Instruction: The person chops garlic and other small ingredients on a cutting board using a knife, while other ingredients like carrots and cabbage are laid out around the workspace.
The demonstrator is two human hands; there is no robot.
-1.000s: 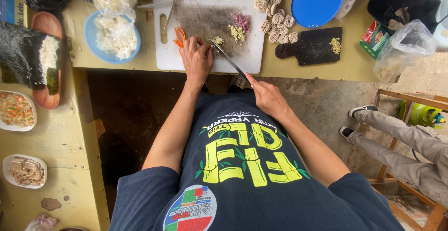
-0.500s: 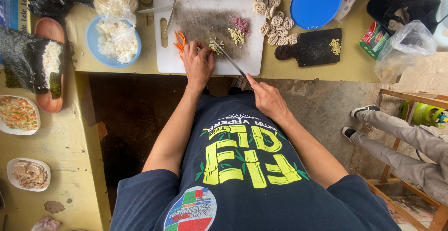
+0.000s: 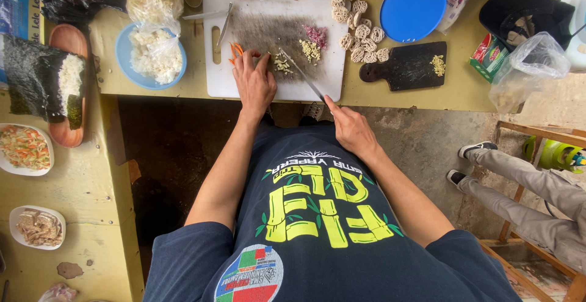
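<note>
Steel knife point(image 3: 300, 73) in right hand point(image 3: 349, 128) — tip up-left, diagonal.

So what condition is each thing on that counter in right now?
Knife: gripped by right hand, tip on white board.
Left hand: pressed flat on board beside pale chopped bits.
Carrot strips: sliced, by left fingertips.
Blue bowl: filled with rice.
Black board: holds a small chopped pile.
Blue lid: lying flat.
</note>
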